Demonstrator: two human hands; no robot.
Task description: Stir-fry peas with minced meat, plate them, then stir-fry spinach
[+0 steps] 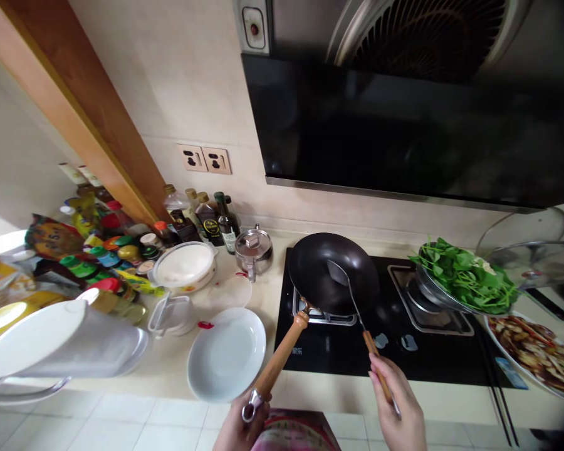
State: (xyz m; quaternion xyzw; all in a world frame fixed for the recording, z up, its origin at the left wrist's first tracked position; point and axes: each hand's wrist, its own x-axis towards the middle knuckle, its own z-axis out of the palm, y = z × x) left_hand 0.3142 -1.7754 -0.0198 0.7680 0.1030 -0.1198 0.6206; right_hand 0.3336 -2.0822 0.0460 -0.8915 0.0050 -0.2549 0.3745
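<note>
A black wok point(333, 269) sits on the left burner of the black gas stove point(442, 351). My left hand point(237, 429) is closed round the end of the wok's wooden handle point(279, 360). My right hand point(397, 407) is closed on the wooden handle of a metal spatula point(341, 274), whose blade rests inside the wok. The wok looks empty apart from the spatula. An empty white plate point(225, 354) lies on the counter just left of the wok handle.
A pan of green leaves point(465, 275) sits on the right burner, with a plate of cooked food point(538, 351) and chopsticks point(501, 388) beside it. Bottles, jars, a metal pot point(254, 250) and a white container point(183, 266) crowd the left counter. The range hood point(404, 125) hangs overhead.
</note>
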